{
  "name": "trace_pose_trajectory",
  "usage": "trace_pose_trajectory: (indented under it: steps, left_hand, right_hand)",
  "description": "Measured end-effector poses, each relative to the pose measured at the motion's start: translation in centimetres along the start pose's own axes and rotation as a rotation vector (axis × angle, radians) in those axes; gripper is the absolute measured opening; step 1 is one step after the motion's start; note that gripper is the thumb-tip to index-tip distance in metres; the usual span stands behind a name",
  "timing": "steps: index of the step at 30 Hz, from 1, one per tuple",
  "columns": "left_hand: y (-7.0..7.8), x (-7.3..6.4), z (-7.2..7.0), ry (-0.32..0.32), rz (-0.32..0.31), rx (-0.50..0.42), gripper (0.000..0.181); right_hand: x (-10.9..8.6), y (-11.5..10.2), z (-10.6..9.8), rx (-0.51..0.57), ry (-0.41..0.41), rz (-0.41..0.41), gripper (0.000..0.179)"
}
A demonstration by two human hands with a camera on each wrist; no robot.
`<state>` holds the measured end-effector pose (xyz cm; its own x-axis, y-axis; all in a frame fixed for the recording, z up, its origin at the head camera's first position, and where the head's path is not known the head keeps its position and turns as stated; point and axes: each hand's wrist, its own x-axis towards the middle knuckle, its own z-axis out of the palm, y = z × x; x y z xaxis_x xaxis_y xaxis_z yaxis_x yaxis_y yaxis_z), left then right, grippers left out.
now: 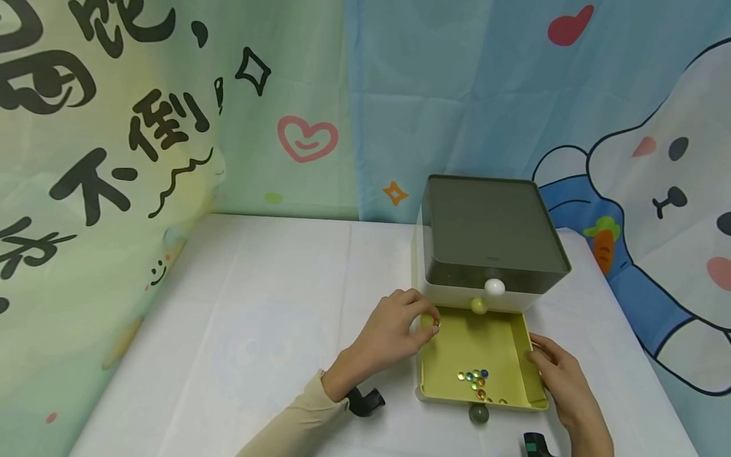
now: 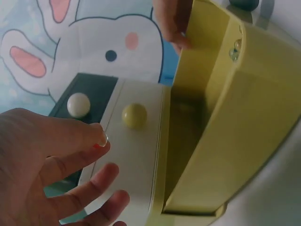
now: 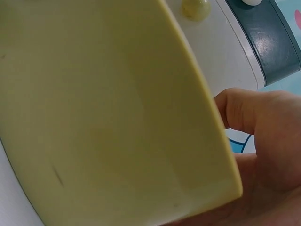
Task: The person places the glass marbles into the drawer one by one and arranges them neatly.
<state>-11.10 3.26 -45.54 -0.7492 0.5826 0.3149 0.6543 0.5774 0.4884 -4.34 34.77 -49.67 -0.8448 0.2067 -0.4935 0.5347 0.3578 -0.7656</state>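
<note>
A yellow drawer (image 1: 465, 343) stands pulled out from the lower part of a small drawer box (image 1: 491, 228). Near the drawer's front lie several small glass marbles (image 1: 475, 376), some blue, green and amber. Above the drawer's left rim, my left hand (image 1: 394, 324) pinches one clear marble with orange in it (image 2: 102, 139) between thumb and index finger; the other fingers are spread. My right hand (image 1: 565, 374) grips the drawer's right side, its thumb at the rim. In the right wrist view the drawer wall (image 3: 117, 108) hides part of that hand.
The box has a dark grey-green top and a white body, with a white knob (image 1: 494, 287) and a yellow knob (image 1: 479, 305). A dark round knob (image 1: 478, 414) sticks out from the drawer's front. White cloth (image 1: 274, 317) covers the table; printed curtains (image 1: 434, 95) hang behind.
</note>
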Motion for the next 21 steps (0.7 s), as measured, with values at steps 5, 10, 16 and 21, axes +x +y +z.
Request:
trace_pose_trajectory:
  steps: [5,10,16,21]
  left_hand:
    - [0.4,0.6,0.9,-0.068,0.088,-0.045,0.009]
    - [0.6,1.0,2.0,-0.106,0.196,-0.055,0.011]
    - [0.8,1.4,2.7,-0.161,0.224,-0.007,0.012]
    - [0.5,1.7,3.6,-0.236,0.234,0.083,0.012]
  right_hand:
    - [0.2,0.1,-0.1,0.01,0.001,0.019,0.063]
    - [0.3,0.4,-0.1,0.025,0.007,0.017,0.062]
    - [0.2,0.3,-0.2,0.044,0.0,0.025,0.062]
    - [0.1,0.2,-0.2,0.063,-0.005,0.029,0.063]
